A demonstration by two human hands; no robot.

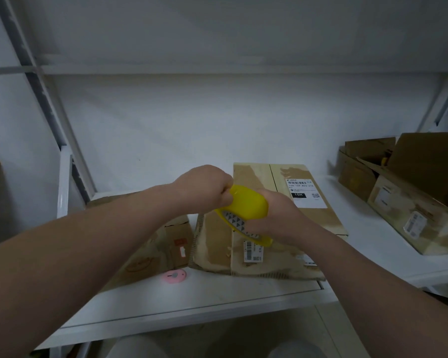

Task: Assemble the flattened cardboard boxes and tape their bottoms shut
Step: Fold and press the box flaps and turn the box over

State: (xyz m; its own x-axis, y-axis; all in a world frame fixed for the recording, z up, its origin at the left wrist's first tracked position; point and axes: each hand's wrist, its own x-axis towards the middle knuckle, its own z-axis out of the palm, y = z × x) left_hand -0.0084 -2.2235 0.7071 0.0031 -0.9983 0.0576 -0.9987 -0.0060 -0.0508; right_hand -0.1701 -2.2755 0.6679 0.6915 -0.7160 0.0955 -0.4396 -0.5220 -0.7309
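Note:
A yellow tape dispenser hangs above the shelf in the middle of the view, with a patterned tape roll showing at its lower side. My right hand grips its right end. My left hand is closed at its upper left end, where the fingers pinch something I cannot make out. Beneath both hands lies a flattened cardboard box with white shipping labels. A second flattened box lies to its left, partly under my left forearm.
A small pink oval cutter lies on the white shelf near its front edge. Open cardboard boxes stand along the right side. A shelf upright rises at the left, and another shelf board spans overhead.

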